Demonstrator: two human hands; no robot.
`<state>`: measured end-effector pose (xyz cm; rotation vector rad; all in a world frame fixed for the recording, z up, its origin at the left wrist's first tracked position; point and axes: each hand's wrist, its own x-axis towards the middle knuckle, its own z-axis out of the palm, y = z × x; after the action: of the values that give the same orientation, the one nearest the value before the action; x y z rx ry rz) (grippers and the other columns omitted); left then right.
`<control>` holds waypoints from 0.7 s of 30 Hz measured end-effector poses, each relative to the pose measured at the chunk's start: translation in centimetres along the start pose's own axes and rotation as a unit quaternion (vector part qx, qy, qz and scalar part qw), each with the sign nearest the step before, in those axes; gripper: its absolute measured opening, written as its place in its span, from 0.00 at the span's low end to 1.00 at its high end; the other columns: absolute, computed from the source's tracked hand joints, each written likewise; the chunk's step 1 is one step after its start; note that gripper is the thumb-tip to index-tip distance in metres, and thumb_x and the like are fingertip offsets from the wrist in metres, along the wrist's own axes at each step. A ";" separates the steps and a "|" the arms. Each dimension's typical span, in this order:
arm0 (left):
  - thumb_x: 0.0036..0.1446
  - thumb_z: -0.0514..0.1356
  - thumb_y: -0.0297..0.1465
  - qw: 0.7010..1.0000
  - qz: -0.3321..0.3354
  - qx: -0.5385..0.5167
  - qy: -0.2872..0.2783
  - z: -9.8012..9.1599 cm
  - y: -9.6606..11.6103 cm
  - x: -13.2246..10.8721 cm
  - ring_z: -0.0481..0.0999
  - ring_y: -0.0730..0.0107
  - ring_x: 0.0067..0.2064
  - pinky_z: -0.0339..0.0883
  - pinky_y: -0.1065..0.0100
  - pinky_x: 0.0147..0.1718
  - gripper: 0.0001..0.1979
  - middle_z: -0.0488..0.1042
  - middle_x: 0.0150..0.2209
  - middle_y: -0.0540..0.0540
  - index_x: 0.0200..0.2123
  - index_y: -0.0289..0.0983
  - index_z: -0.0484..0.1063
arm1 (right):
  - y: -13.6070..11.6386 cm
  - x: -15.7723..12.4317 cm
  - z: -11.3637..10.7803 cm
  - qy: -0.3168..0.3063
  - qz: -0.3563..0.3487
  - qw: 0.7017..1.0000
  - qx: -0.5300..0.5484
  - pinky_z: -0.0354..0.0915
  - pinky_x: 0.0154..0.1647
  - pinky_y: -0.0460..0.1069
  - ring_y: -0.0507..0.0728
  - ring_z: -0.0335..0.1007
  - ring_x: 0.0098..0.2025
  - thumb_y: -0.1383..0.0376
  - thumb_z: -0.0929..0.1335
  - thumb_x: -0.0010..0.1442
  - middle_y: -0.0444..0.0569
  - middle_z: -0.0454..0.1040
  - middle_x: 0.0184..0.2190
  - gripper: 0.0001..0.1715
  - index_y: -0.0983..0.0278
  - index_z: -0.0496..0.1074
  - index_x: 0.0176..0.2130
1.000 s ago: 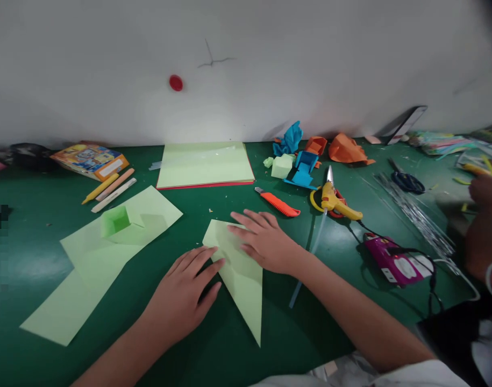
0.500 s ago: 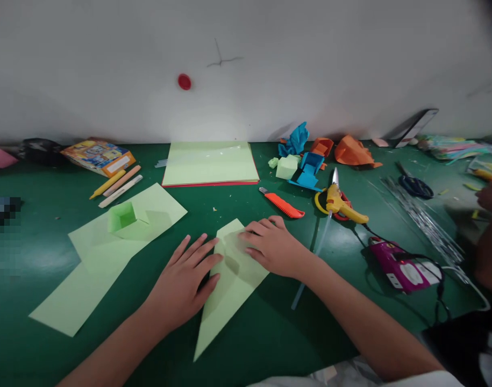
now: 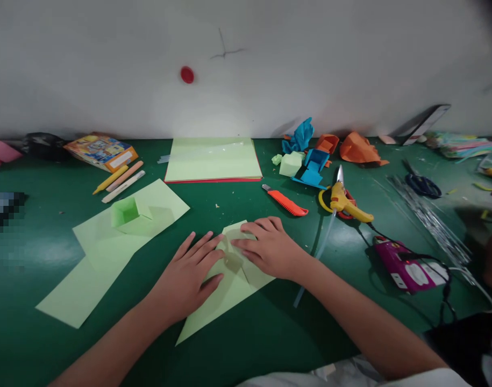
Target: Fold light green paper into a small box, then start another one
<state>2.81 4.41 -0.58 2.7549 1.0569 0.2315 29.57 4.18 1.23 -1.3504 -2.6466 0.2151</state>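
A folded sheet of light green paper (image 3: 229,282) lies on the green table at the front middle, with a crease line and a pointed corner toward me. My left hand (image 3: 189,277) rests on its left side, fingers spread and stretched out. From the right, my right hand (image 3: 270,247) presses its fingertips on the upper part of the sheet; its fingers are extended and hold nothing. To the left, a small open green paper box (image 3: 127,215) stands on another green sheet (image 3: 104,269). An orange utility knife (image 3: 286,201) lies beyond my right hand.
A yellow glue gun (image 3: 348,204) with a clear glue stick rests on scissors (image 3: 324,200) at right, wired to a magenta power block (image 3: 409,263). Behind are a stack of green paper (image 3: 213,158), markers (image 3: 119,180) and crumpled blue paper (image 3: 300,134). Another person's arm is at far right.
The folded paper has turned, its near point swinging left and its right part lying further right. A crease line now shows near my right fingers. Both hands stay on the sheet; the view shifted slightly.
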 end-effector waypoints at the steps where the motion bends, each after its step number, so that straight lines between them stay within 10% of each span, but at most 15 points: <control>1: 0.71 0.54 0.37 1.000 0.000 -0.002 0.001 0.0 0.0 0.0 0.58 0.54 0.73 0.46 0.44 0.72 0.15 0.65 0.70 0.46 0.57 0.43 0.72 | 0.0 0.0 -0.1 0.002 0.002 1.000 0.001 0.53 0.55 0.63 0.66 0.61 0.55 0.59 0.61 0.75 0.53 0.73 0.58 0.20 0.53 0.75 0.59; 21: 0.71 0.54 0.37 1.000 0.000 -0.018 -0.004 0.0 -0.1 0.0 0.57 0.54 0.73 0.42 0.44 0.72 0.15 0.64 0.70 0.47 0.56 0.44 0.71 | 1.8 -0.8 -0.9 0.017 -0.090 0.992 0.084 0.55 0.57 0.61 0.65 0.61 0.58 0.63 0.66 0.71 0.52 0.73 0.56 0.15 0.56 0.82 0.49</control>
<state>2.74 4.51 -0.62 2.7217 1.0407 0.2363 31.68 4.60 1.70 -1.0488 -2.6336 0.3774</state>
